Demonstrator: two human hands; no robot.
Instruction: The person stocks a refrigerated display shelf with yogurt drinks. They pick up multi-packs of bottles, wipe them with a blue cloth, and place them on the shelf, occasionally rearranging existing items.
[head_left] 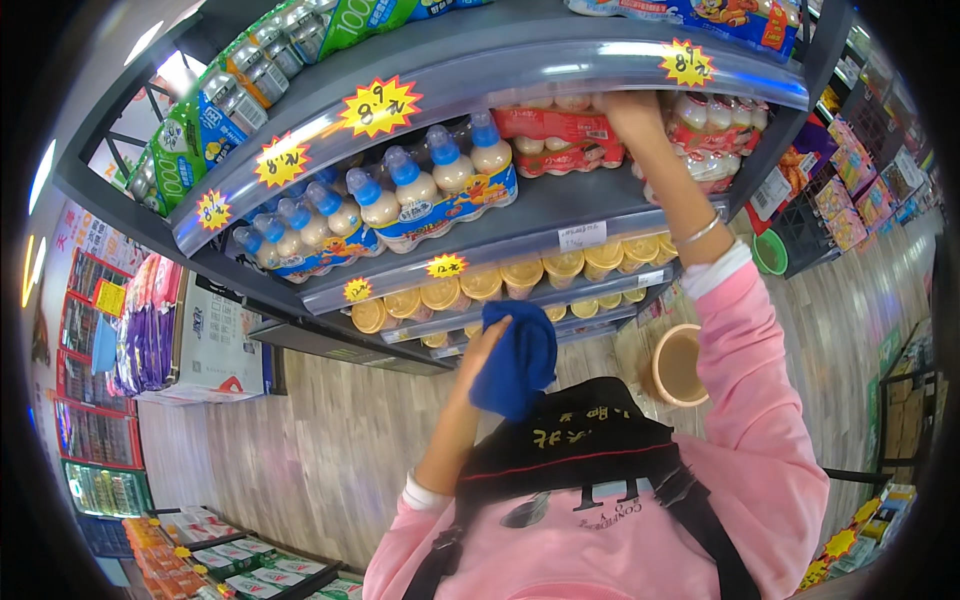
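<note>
The left fingers [496, 330] hold a blue cloth [522, 365]. Beyond them stand yellow-lidded cups [521, 273]; a tan bucket [680, 366] is to their right on the floor [300, 430]. The right fingers reach onto a shelf [575, 190], partly hidden, with red packs [556, 140] just to their left and blue-capped bottles [410, 185] farther left.

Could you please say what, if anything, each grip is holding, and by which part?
The left grip holds a bunched blue cloth by its upper-left side; what the right grip holds cannot be told.
</note>
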